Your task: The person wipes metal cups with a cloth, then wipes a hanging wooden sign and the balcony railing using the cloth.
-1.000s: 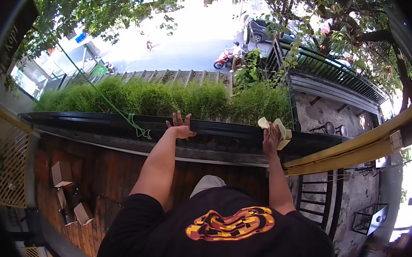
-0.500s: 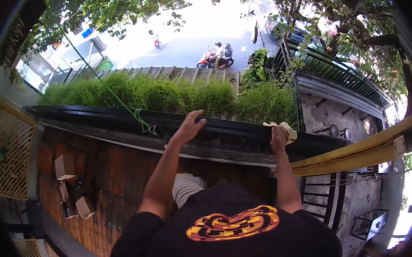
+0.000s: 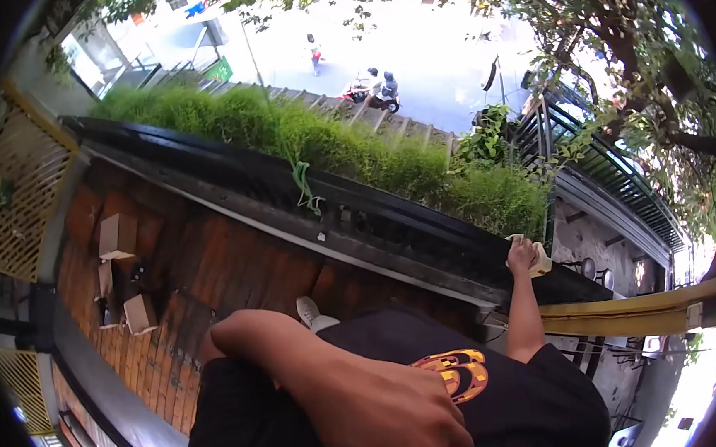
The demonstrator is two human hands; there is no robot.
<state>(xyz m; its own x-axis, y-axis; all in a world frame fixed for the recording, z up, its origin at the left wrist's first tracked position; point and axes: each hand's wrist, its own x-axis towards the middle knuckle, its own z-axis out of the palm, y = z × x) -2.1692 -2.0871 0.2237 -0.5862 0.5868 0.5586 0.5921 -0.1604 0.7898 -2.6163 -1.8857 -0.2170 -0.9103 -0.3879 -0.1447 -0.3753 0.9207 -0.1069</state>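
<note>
My right hand (image 3: 523,255) is closed around a cream cloth (image 3: 541,262) and rests with it at the right end of the black ledge (image 3: 425,234). My left hand (image 3: 400,416) is close to the camera, in front of the black T-shirt (image 3: 367,347) on my chest. Its fingers curl downward, and their tips are hidden, so whatever they may grip does not show. Behind the ledge runs a row of leafy green plants (image 3: 319,139). A green cord (image 3: 301,182) hangs knotted over the ledge.
Below on the left is a wooden plank floor (image 3: 211,254) with cardboard boxes (image 3: 118,236). A yellow beam (image 3: 622,315) crosses at right, below a dark railing (image 3: 602,156). Beyond the plants, people on a motorbike (image 3: 373,89) are in the street. Tree branches hang at upper right.
My left hand has come back from above the ledge to my chest, its fingers now curled. My right hand still holds the cloth at the ledge. The view has tilted and shifted.
</note>
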